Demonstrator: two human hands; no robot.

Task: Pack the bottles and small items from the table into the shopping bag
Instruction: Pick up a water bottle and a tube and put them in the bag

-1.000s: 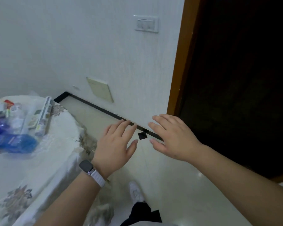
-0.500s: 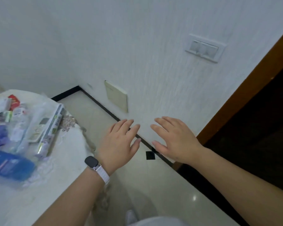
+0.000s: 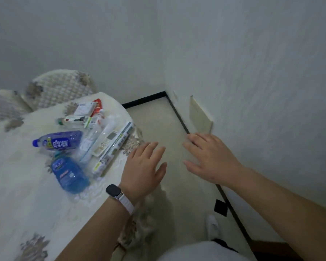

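Observation:
A table point(image 3: 17, 185) with a floral cloth fills the left. On it lie a blue water bottle point(image 3: 58, 141), a squat bottle of blue liquid point(image 3: 69, 173), a long boxed tube point(image 3: 114, 147), a white remote point(image 3: 106, 143), a small clear bottle point(image 3: 72, 120), a red packet point(image 3: 98, 108) and a clear plastic bag point(image 3: 94, 132) under and around them. My left hand point(image 3: 142, 166), with a watch on the wrist, hovers open at the table's right edge, just right of the boxed tube. My right hand point(image 3: 211, 159) is open over the floor near the wall. Neither hand holds anything.
Two chairs point(image 3: 60, 87) with quilted covers stand behind the table. A white wall point(image 3: 252, 91) with a black skirting line runs along the right, with a cream panel point(image 3: 199, 115) low on it. A white shoe point(image 3: 214, 227) stands on the pale floor.
The view has swung left, away from the dark doorway and the wall switch, bringing the table and its items fully into sight. Both hands stay open and empty, now closer to the table.

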